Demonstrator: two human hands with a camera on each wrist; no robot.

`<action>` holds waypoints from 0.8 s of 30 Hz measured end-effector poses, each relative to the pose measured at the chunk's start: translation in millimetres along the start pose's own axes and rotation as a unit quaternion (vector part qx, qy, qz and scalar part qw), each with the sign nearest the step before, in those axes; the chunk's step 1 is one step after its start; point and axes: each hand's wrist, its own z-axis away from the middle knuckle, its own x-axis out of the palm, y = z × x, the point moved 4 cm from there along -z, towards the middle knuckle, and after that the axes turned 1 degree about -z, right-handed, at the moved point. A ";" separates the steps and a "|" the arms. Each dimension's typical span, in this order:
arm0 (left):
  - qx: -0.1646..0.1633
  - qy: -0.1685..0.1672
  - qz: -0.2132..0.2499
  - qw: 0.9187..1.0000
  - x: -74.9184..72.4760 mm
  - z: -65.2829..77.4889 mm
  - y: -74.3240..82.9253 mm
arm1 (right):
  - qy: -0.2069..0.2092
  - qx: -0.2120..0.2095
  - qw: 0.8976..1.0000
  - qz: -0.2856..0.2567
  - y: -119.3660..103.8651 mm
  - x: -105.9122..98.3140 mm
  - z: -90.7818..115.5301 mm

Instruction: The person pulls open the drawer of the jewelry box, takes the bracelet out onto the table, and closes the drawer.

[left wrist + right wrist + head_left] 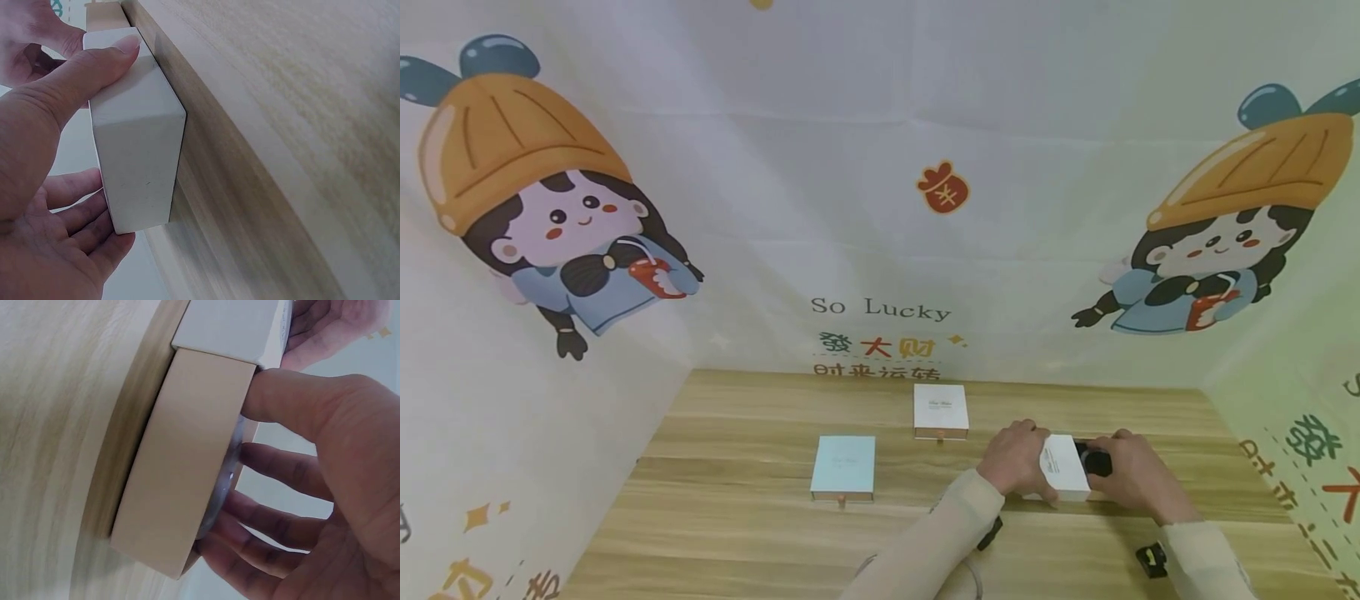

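A white box sleeve [1066,462] lies on the wooden table, its light-brown drawer [181,456] slid out to the right. My left hand [1018,460] grips the sleeve from the left, thumb [103,69] on its near side and fingers around the far side. A dark round object [1097,461] with a shiny edge sits in the drawer, partly raised above its rim. My right hand [1138,475] reaches over the drawer, fingertips on the round object and thumb near the sleeve's opening. The right hand covers much of the drawer in the head view.
A pale blue box [843,465] and another white box [941,410] stand left of the hands, each with a small front tab. A small black item [1152,561] lies by the right sleeve. Printed cloth walls [820,208] enclose the wooden table [722,517].
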 end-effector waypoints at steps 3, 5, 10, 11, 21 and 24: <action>-0.001 0.000 -0.001 1.000 -0.1 0.7 0.3 | 0.015 -0.002 1.000 0.000 0.9 2.1 2.8; -0.002 0.000 -0.002 1.000 -0.2 0.8 0.4 | 0.026 -0.004 1.000 -0.004 1.4 2.9 4.0; -0.003 0.000 0.000 1.000 -0.5 0.4 0.4 | 0.059 -0.010 0.998 -0.016 2.3 2.0 6.5; -0.003 0.001 0.000 1.000 -0.4 0.2 0.4 | 0.066 -0.010 0.998 -0.017 2.6 1.7 7.4; -0.008 -0.002 0.001 1.000 1.6 -0.8 0.2 | 0.124 -0.006 0.991 -0.049 4.7 -2.5 19.0; -0.009 -0.002 0.001 1.000 0.8 -0.5 0.0 | 0.127 0.004 0.990 -0.058 4.2 -4.9 22.6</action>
